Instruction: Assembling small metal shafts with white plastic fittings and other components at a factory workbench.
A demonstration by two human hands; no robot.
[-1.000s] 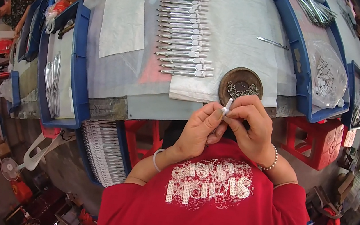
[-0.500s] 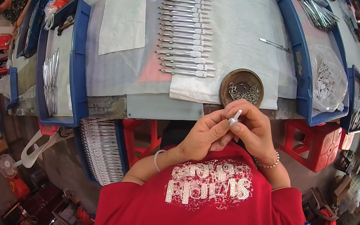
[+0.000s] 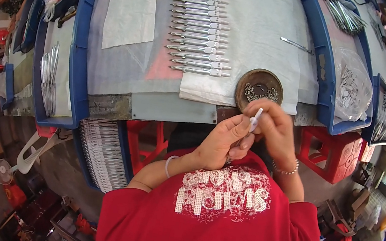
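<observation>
Small white piece [image 3: 254, 122] with a thin spike pointing up, in front of the chest, just off the near edge of the surface [image 3: 109, 107]. Pinched between thumb and fingers of the left hand [image 3: 223, 141], grip narrow, lower end hidden. Right hand [image 3: 275, 129] just beside, fingers curled, slightly blurred; cannot tell grip or contact. Just beyond, a round brown bowl [image 3: 250, 75] with tiny metal pins [image 3: 265, 92] inside. Farther off to the left, a neat column of silver pointed tools [image 3: 205, 31] with white ends, lying crosswise on pale sheets [image 3: 259, 27]. At far left and right, blue trays [image 3: 327, 84] of metal parts; in the right one, a clear bag [image 3: 351, 87] of small pieces. Below the surface, red stools [image 3: 349, 158].
</observation>
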